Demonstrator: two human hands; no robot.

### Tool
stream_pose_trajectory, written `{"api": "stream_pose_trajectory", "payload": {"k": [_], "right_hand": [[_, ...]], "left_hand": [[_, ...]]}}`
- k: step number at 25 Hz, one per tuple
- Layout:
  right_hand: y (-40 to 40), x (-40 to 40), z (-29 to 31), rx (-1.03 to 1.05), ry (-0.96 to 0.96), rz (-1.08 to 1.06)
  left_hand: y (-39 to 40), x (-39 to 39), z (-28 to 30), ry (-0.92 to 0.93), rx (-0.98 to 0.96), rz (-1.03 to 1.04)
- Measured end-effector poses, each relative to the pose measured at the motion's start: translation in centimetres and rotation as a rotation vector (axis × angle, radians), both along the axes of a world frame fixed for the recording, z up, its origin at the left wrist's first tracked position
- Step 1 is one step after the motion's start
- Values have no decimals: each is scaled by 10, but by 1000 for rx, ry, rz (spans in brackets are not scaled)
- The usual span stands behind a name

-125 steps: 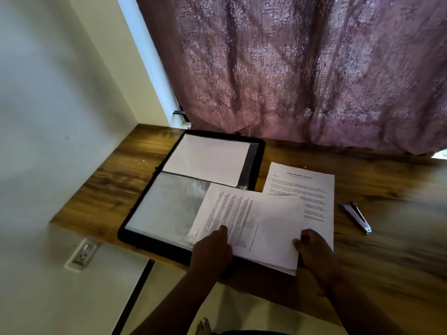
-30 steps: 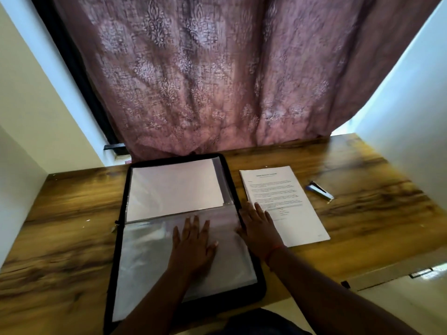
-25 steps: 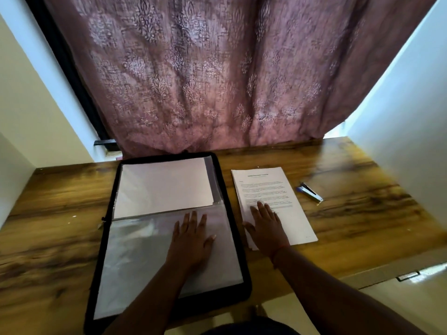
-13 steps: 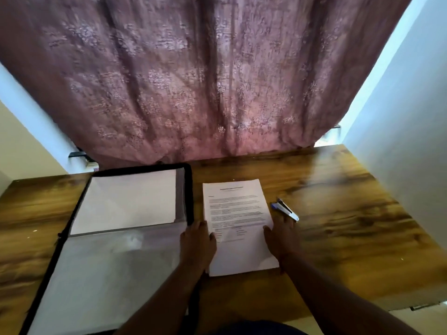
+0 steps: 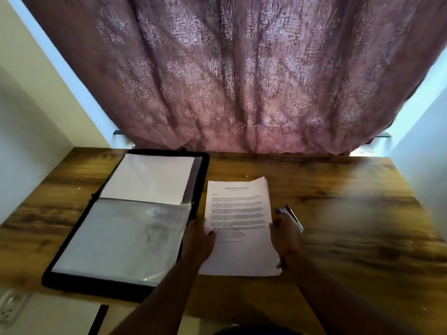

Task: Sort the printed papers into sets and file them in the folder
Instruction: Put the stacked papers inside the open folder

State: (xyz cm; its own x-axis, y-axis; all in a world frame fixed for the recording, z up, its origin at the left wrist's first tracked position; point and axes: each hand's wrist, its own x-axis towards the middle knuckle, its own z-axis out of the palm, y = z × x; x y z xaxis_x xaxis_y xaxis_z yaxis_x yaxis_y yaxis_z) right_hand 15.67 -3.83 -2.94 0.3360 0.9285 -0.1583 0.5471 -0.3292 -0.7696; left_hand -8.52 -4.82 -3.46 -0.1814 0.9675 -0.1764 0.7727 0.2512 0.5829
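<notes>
1. Since half a second ago both hands have closed in on the paper stack (image 5: 238,221); its far right corner, flat before, now curls up off the table (image 5: 350,213), showing several sheet edges.
2. Left hand (image 5: 198,240): grips the stack's left edge about midway, thumb on the top sheet, fingers hidden under it.
3. Right hand (image 5: 285,238): grips the right edge, thumb over the margin, fingers curled beneath. Earlier it lay flatter at the stack's edge.
4. Stack: white rectangular sheets, top one printed with a centred title and blocks of fine text, too small to read. Its near end rests on the table, just right of the folder (image 5: 125,218).
5. Folder: black, soft-edged, lying open on the left half of the table. Far half shows a plain white sheet (image 5: 150,180); near half is a clear glossy plastic sleeve (image 5: 121,235), wrinkled and catching light. Position matches the earlier frame.
6. Stapler (image 5: 294,217): small, metal with a blue end, just right of the stack, touching or nearly touching the right hand; as before.
7. Table: wood-grain top, brown with dark streaks.
8. Curtain (image 5: 242,73): mauve, woven floral pattern, hangs in folds to the table's far edge.
9. Wall socket (image 5: 9,308), white, at near left below the table.
</notes>
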Motion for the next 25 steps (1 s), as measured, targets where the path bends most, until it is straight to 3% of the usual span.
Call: {"api": "stream_pose_trajectory", "payload": {"k": [3,7,15,19,22,25], "right_hand": [[-3,-2,0,65,-18,-22],[-10,-8,4,98,62,-111],[-39,-13,9,56,164,-112],[-50,-22,2,-35,206,-113],[-51,-30,12,11,289,-65],[-50,-36,24,53,345,-7]], "left_hand": [[-8,-3,10,-55,-67,3],[-15,-6,14,61,-155,-97],[-26,-4,19,211,161,-154],[-25,-6,25,-3,57,-111],[-20,-14,34,-191,-39,-24],[-10,-31,37,-495,-80,40]]}}
